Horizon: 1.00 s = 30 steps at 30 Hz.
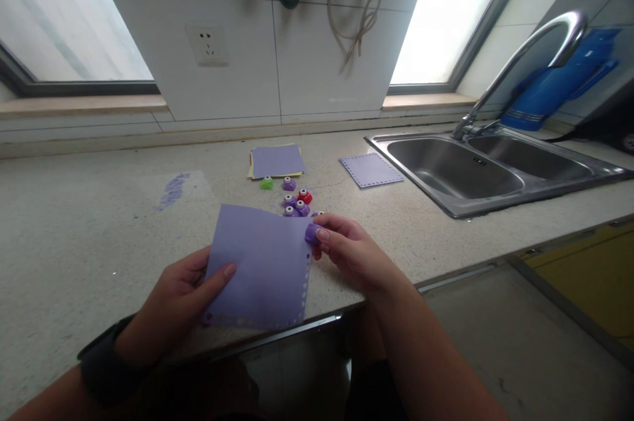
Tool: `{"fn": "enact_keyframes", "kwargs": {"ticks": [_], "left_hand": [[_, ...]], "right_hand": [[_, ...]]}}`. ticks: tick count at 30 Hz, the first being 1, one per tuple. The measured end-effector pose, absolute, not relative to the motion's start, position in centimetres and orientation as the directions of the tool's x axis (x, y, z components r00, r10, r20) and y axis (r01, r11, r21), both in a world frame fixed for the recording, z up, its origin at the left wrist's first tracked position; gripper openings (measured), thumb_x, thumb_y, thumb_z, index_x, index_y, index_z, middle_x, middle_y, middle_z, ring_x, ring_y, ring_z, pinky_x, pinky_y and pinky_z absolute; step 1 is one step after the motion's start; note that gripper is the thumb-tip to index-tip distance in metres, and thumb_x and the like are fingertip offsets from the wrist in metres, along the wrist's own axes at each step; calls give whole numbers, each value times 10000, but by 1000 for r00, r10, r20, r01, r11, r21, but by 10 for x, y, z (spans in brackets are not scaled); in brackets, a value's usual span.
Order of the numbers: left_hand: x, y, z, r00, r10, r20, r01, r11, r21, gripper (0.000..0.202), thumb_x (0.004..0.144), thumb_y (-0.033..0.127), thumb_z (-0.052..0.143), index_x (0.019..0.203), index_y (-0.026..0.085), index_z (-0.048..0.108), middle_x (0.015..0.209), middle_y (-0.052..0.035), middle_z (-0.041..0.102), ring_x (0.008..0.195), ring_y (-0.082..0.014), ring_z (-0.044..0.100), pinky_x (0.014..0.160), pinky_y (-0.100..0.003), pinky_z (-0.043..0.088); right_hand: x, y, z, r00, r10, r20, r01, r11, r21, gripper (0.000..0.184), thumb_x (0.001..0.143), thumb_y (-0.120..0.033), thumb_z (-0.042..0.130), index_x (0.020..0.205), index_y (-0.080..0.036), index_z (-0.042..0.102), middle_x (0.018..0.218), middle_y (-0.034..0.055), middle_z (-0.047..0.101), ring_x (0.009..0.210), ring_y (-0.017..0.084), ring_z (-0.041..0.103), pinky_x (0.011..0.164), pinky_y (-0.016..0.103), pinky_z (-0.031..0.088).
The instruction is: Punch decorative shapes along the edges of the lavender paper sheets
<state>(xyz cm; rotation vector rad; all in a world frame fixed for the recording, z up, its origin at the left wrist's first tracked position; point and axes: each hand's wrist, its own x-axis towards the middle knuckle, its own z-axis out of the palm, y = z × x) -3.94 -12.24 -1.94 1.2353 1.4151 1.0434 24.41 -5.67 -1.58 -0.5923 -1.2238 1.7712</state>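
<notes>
A purple sheet of paper (pixel 260 262) is held up over the counter's front edge, with small punched holes along its right and bottom edges. My left hand (pixel 191 292) grips its left side, thumb on top. My right hand (pixel 349 249) is closed on a purple craft punch (pixel 312 234), which sits at the sheet's right edge near the top corner. Just beyond the sheet lie several more purple punches (pixel 289 184), a red punch (pixel 304 196) and a green punch (pixel 267 182); the sheet's top edge partly covers the nearest ones.
Behind the punches is a stack of coloured paper (pixel 277 161). A hole-edged purple sheet (pixel 371 170) lies by the steel sink (pixel 446 166) with its faucet (pixel 525 64). Small purple paper bits (pixel 172 191) are heaped at left. A blue jug (pixel 562 80) stands behind the sink.
</notes>
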Motion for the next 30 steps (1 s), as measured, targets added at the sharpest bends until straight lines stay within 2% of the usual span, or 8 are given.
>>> {"fn": "enact_keyframes", "kwargs": {"ticks": [4, 10, 22, 30], "left_hand": [[-38, -120, -20, -74, 989, -126, 146, 135, 980, 393, 831, 459, 759, 1160, 245, 743, 1065, -60, 803, 956, -293, 750, 725, -303, 639], [-37, -120, -19, -66, 979, -191, 71, 196, 978, 429, 811, 437, 787, 1185, 236, 727, 1008, -65, 809, 754, -251, 755, 640, -312, 641], [-34, -120, -16, -77, 971, -226, -21, 225, 974, 427, 770, 389, 831, 1151, 223, 731, 935, -61, 811, 733, -255, 759, 618, -310, 637], [-33, -121, -13, -57, 967, -250, -56, 246, 968, 409, 803, 315, 791, 1186, 201, 705, 858, -54, 799, 569, -200, 701, 567, -314, 622]], "right_hand": [[246, -57, -14, -511, 856, 73, -455, -197, -869, 147, 852, -322, 781, 888, -183, 749, 748, 3, 636, 690, 107, 577, 671, 237, 462], [247, -56, -14, -543, 838, 63, -446, -224, -867, 148, 842, -314, 793, 848, -173, 749, 745, 6, 632, 671, 98, 558, 653, 225, 451], [245, -55, -15, -553, 833, -11, -405, -280, -870, 212, 812, -321, 819, 805, -144, 702, 725, 4, 653, 637, 89, 588, 627, 218, 455], [243, -55, -17, -561, 827, -34, -384, -297, -874, 242, 807, -338, 820, 799, -136, 686, 719, 9, 667, 607, 89, 602, 606, 216, 466]]}}
